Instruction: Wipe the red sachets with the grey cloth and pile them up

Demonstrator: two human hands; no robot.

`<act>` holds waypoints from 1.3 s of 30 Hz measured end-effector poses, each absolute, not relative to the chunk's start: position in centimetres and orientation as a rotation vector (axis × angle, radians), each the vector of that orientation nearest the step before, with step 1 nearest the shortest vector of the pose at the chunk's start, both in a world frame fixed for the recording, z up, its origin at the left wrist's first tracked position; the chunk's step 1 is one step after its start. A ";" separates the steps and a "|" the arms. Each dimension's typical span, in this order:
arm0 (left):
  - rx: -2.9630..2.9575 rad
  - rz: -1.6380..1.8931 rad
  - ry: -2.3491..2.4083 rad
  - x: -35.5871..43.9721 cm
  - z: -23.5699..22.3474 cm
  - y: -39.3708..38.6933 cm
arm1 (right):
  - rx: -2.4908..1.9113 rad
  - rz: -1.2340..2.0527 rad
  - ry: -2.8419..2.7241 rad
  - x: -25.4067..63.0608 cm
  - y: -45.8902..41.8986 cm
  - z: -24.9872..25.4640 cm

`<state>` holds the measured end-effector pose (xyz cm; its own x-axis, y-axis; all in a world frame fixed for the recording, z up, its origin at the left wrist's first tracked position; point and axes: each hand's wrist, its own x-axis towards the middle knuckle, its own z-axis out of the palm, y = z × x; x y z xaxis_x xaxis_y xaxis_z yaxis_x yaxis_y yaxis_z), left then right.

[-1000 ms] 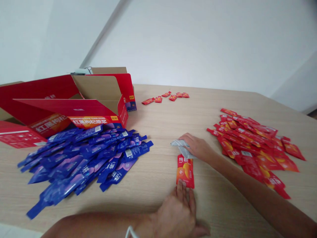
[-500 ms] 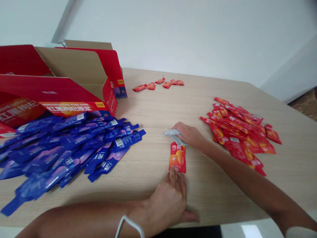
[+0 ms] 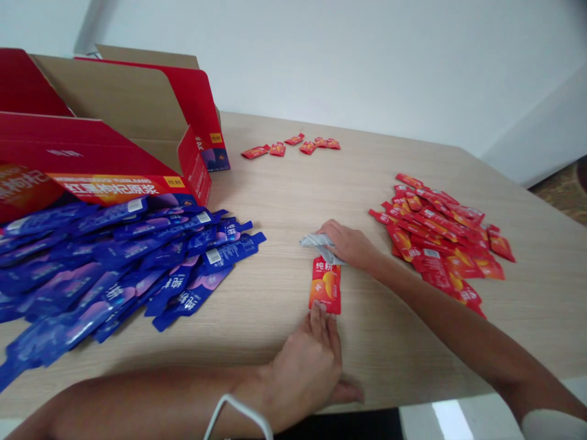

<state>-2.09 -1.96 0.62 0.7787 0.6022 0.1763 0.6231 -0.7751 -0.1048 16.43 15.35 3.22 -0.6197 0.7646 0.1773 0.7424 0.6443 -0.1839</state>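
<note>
A red sachet (image 3: 325, 286) with an orange fruit print lies flat on the table in front of me. My left hand (image 3: 312, 360) rests its outstretched fingertips on the sachet's near edge, thumb apart to the right. At the far end, my right hand (image 3: 346, 243) is closed around a folded grey-white cloth (image 3: 318, 242), which covers the sachet's top. The hand hides part of the cloth.
Blue pouches (image 3: 137, 256) are heaped at the left, before an open red carton (image 3: 114, 146). To the right lies a pile of red sachets (image 3: 440, 232). Several more sachets (image 3: 277, 149) are spread at the back, near the white wall (image 3: 367, 61).
The view has shifted slightly, so everything appears a little higher and further left. Both hands keep nearly the same places on the sachet and cloth.
</note>
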 end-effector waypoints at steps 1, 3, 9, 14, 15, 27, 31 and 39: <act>-2.815 -0.186 -0.981 -2.1 0.6 -2.0 | -1.223 0.122 -2.592 16.5 15.3 3.7; -2.825 -0.162 -0.980 -2.1 0.8 -1.9 | -1.126 0.138 -2.553 16.4 13.5 3.9; -2.868 -0.070 -0.996 -2.0 1.5 -1.7 | -0.834 0.283 -2.737 15.8 9.0 0.7; -2.817 -0.144 -1.005 -2.1 0.6 -2.0 | -1.220 0.161 -2.609 16.4 15.0 2.6; -2.813 -0.155 -1.007 -2.1 0.5 -2.1 | -1.233 0.140 -2.576 16.6 15.2 3.2; -2.824 -0.138 -0.989 -2.0 1.1 -1.9 | -1.076 0.256 -2.684 16.1 12.5 0.9; -2.829 -0.134 -0.993 -2.1 0.6 -1.9 | -1.232 0.156 -2.602 16.5 16.4 3.4; -2.854 -0.099 -1.010 -1.9 1.0 -1.8 | -0.841 0.335 -2.699 16.1 7.7 1.4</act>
<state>-1.94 -1.83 1.03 0.7763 0.6226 0.0986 0.6299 -0.7721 -0.0840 16.06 7.69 1.42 -0.7864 0.5820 0.2071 0.5136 0.8022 -0.3043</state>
